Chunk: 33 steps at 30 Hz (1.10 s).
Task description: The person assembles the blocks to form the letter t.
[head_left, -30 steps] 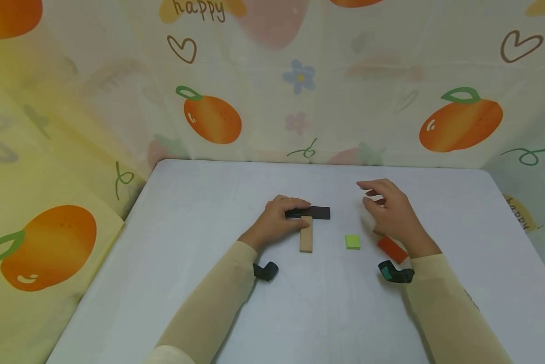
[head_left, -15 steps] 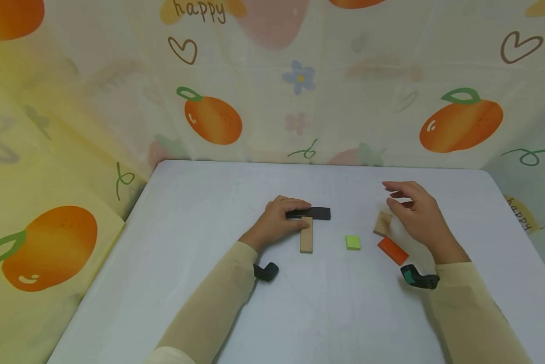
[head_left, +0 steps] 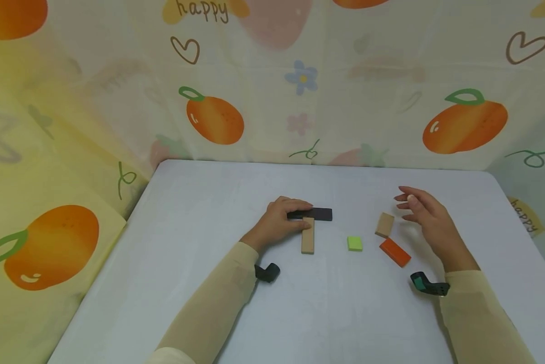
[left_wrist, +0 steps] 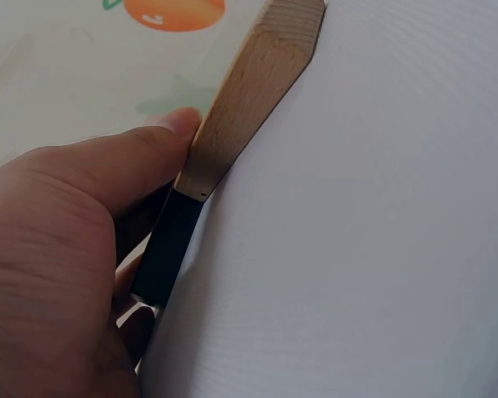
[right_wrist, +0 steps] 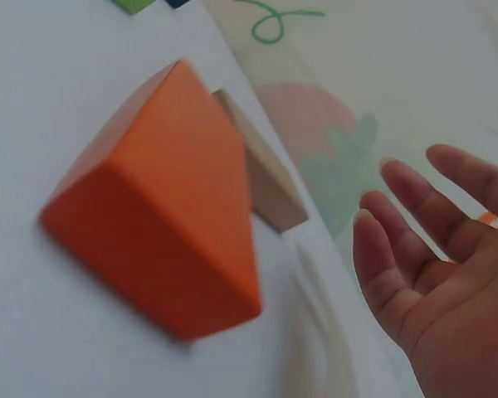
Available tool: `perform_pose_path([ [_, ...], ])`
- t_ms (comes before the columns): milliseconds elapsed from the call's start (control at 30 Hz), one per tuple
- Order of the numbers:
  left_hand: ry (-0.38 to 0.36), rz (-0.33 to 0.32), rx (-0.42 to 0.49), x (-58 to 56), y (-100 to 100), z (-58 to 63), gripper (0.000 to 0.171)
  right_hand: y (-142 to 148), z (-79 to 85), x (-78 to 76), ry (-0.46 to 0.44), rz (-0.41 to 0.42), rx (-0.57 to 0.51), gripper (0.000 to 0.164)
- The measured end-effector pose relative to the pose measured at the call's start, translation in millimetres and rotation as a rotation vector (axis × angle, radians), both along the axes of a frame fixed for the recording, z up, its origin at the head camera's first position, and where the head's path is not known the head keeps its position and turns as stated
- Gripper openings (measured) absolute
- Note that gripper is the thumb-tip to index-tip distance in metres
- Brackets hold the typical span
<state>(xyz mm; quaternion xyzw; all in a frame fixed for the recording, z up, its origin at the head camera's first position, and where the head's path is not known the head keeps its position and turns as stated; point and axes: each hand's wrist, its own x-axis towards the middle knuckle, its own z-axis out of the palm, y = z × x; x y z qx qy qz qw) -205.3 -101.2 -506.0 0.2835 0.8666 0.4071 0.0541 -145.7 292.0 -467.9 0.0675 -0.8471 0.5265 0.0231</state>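
Observation:
My left hand (head_left: 278, 220) holds a flat black block (head_left: 322, 214), fingers curled about its left end. Its thumb rests on a long wooden block (head_left: 307, 241), which meets the black one at a right angle to form a T. The left wrist view shows the thumb against the wooden block (left_wrist: 249, 95) and fingertips by the black block (left_wrist: 168, 249). To the right, my right hand (head_left: 432, 217) is raised with loosely bent fingers and nothing in them. Nearest to it lie a short wooden block (head_left: 384, 225) and an orange-red block (head_left: 395, 252).
A small lime-green square block (head_left: 355, 243) lies between the T and the orange-red block. All sit on a white-covered table (head_left: 209, 192). Behind it hangs a printed cloth (head_left: 363, 116) with oranges. Each wrist carries a black camera mount (head_left: 429, 285).
My right hand has moved right, away from the short wooden and orange-red blocks, uncovering both. My left hand and the T of blocks stay in place.

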Motion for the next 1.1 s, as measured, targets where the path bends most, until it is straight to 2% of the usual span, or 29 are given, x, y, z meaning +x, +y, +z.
perform_pose_path([
  [200,0.005,0.001,-0.008,-0.5,0,-0.7,0.050,6,-12.9,3.9,0.004,0.047,-0.091,0.059],
  [300,0.012,0.007,-0.007,-0.2,-1,-0.7,0.050,7,-19.4,4.0,-0.041,0.035,-0.056,0.058],
  [467,0.012,0.004,0.002,-0.5,-1,-1.5,0.051,8,-28.0,6.2,-0.164,0.005,0.075,0.062],
  [633,0.011,0.003,0.028,0.4,0,-3.2,0.053,9,-32.8,8.0,-0.211,0.033,0.088,0.069],
  [733,0.028,0.022,0.062,3.6,0,-2.4,0.054,9,-32.6,9.1,-0.190,0.062,0.076,0.069],
  [833,0.061,0.033,0.058,8.3,-1,-0.9,0.052,9,-31.9,10.0,-0.150,0.088,0.073,0.067],
  [1100,0.183,-0.026,-0.096,25.2,0,7.8,0.044,9,-30.9,9.3,-0.106,0.096,0.134,0.063],
])
